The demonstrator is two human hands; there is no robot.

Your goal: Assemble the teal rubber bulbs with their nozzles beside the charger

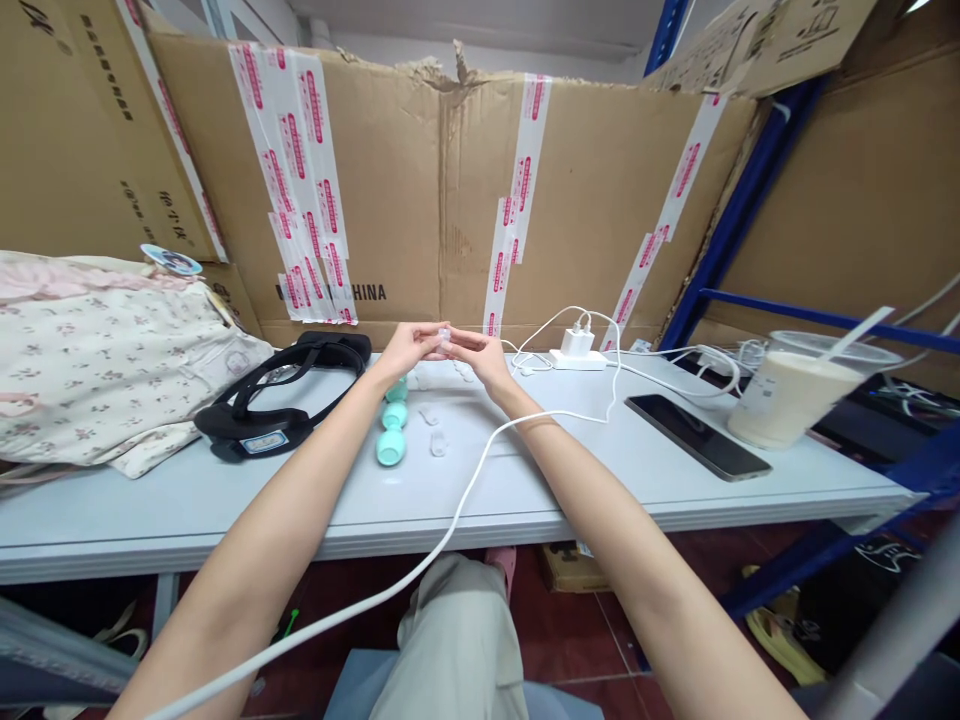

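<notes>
1. Together, the left hand (409, 348) and the right hand (480, 352) meet above the far half of the table (225, 500), with both arms stretched forward.
2. Each hand's fingers are curled in and its fingertips are pinched shut on the same small clear piece (444, 333). This piece is held in the air between the two hands, above the tabletop. It is too small to make out its shape.
3. Just below the left hand, a row of mint-green pieces (391, 432) lies on the table and runs toward the near edge.
4. Beside them, several loose clear pieces (437, 441) are scattered on the surface, some of them under the hands.
5. A white cable (465, 495) runs from a charger (577, 344) at the back of the table, passes close by the right forearm and drops off the near edge between the arms.
6. To the left lies a black headband (285, 400), its far end near the left hand. A floral cloth (97, 360) is bundled beyond it.
7. To the right, a dark phone (697, 436) lies flat. Near it stands a clear cup (787, 400) of pale drink with a straw (859, 333).
8. A taped cardboard wall (420, 200) closes off the back, and a blue rack (735, 220) stands at the right.
</notes>
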